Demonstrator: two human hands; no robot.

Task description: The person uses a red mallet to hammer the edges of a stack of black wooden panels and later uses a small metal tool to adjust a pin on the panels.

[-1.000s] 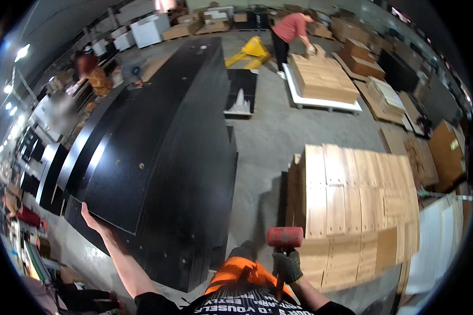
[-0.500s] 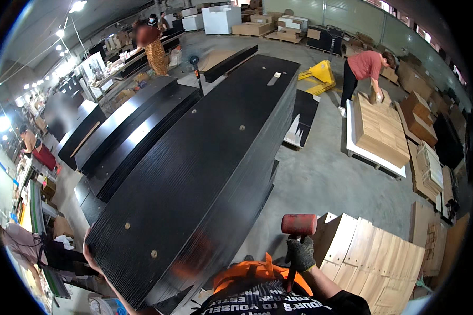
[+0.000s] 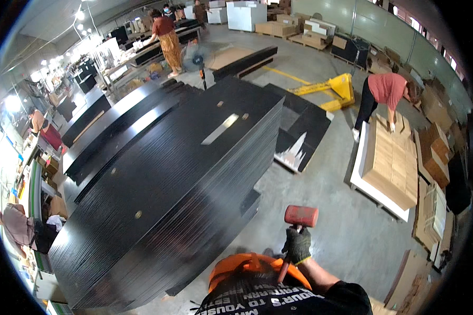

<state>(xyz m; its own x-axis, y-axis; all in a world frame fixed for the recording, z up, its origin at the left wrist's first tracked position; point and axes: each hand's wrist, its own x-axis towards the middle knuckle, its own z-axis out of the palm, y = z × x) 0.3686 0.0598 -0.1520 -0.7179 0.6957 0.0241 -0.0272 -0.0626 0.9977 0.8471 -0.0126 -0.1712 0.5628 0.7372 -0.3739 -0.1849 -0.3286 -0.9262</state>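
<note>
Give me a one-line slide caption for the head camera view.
Gloved right hand raises a red-headed mallet beside a tall stack of black panels on a factory floor.

Left hand's nowhere in shot, and the mallet handle below the gloved right hand disappears behind the orange strap.

Dark knit glove on the right grip (black sleeve, orange collar).
</note>
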